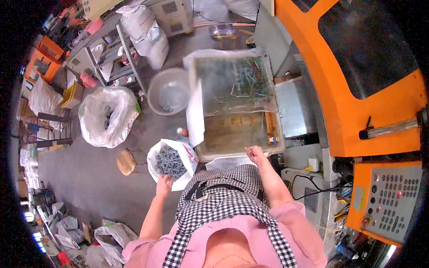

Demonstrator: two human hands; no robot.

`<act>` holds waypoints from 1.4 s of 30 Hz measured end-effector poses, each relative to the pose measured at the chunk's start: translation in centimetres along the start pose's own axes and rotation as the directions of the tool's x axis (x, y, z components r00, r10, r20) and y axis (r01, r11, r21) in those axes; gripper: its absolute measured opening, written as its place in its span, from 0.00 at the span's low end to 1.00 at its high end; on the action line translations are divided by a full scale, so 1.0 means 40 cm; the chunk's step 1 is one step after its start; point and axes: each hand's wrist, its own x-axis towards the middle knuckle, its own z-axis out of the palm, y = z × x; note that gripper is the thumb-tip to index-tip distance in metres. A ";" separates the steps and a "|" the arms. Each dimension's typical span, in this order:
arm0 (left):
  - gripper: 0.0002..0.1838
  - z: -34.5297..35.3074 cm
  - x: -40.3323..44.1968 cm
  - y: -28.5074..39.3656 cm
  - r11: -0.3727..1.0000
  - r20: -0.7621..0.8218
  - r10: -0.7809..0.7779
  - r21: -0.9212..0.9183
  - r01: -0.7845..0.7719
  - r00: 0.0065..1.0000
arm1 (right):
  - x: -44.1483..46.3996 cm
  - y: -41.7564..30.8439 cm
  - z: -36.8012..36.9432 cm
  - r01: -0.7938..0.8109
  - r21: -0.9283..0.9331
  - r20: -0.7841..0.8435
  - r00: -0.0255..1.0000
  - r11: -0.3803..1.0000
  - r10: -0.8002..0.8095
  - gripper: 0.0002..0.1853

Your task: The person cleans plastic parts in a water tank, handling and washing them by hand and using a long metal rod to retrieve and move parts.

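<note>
My left hand (164,185) is at the near rim of a white bag (191,156), its fingers curled; whatever they hold, if anything, is too small to make out. Inside the bag lies a heap of small grey plastic pieces (170,161). My right hand (255,154) is closed, fingertips together, above the near edge of a large water-filled tub (278,114). Any small thing within its fingers is hidden. Thin sprue-like strips (252,85) float or lie in the tub's far part.
A grey basin (154,96) and a large lined sack (91,116) stand on the floor to the left. Near the bag are a wooden stool (127,162) and a small can (181,131). An orange machine (344,129) with a control panel (395,201) borders my right.
</note>
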 end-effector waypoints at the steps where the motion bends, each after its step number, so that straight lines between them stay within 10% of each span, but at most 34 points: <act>1: 0.09 -0.003 -0.009 -0.013 1.000 0.004 -0.015 -0.008 0.015 1.000 | -0.010 0.009 0.012 -0.032 0.040 0.013 0.999 0.999 0.031 0.08; 5: 0.10 -0.006 -0.040 -0.058 0.995 0.088 -0.095 0.040 0.091 0.992 | 0.012 0.059 0.008 -0.059 -0.019 -0.073 0.996 0.998 0.057 0.07; 11: 0.12 0.036 -0.044 -0.167 0.972 0.253 -0.231 0.101 0.212 0.939 | -0.062 0.118 -0.064 0.083 -0.621 -0.146 0.965 0.780 -0.219 0.08; 18: 0.14 0.059 -0.028 -0.268 0.939 0.241 -0.339 0.021 0.344 0.909 | -0.094 0.094 -0.141 -0.215 -0.256 -0.177 0.969 0.942 0.173 0.12; 24: 0.15 0.077 0.011 -0.257 0.879 0.296 -0.423 -0.093 0.467 0.856 | -0.096 0.099 -0.163 -0.036 -0.444 -0.217 0.974 0.895 -0.069 0.10; 30: 0.13 0.098 0.010 -0.205 0.999 0.267 -0.047 0.009 0.046 0.962 | -0.093 0.080 -0.217 -0.118 -0.335 -0.252 0.967 0.935 0.032 0.09; 33: 0.12 0.105 -0.012 -0.139 0.867 0.281 -0.380 -0.224 0.446 0.881 | -0.084 0.061 -0.242 -0.169 -0.199 -0.278 0.954 0.965 0.110 0.10; 39: 0.10 0.175 -0.044 -0.209 0.956 0.209 -0.266 -0.071 0.285 0.941 | -0.117 0.027 -0.244 -0.224 -0.534 -0.407 0.913 0.815 -0.016 0.10; 42: 0.11 0.105 -0.091 -0.086 0.854 0.287 -0.429 -0.180 0.488 0.857 | -0.085 0.034 -0.318 -0.186 -0.796 -0.323 0.936 0.575 -0.144 0.10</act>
